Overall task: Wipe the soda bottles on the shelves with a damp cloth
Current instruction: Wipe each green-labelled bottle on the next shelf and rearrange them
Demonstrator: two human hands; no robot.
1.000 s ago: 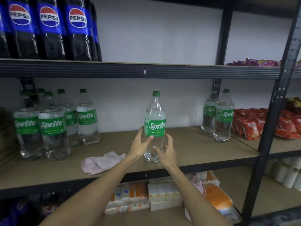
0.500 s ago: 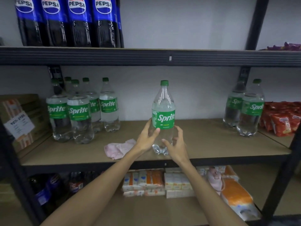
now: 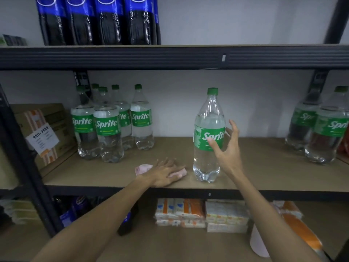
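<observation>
My left hand (image 3: 164, 173) flat on pink cloth (image 3: 142, 168), fingers straight, slightly spread; right hand (image 3: 226, 148) fingers splayed beside Sprite bottle (image 3: 206, 157), not gripping; bottle upright just right of left fingertips; should bunch cloth fully, steady bottle at label first.

Dim, even indoor light; wide-angle bending and blur at the edges, glare streaks on the centre bottle (image 3: 209, 137).
</observation>
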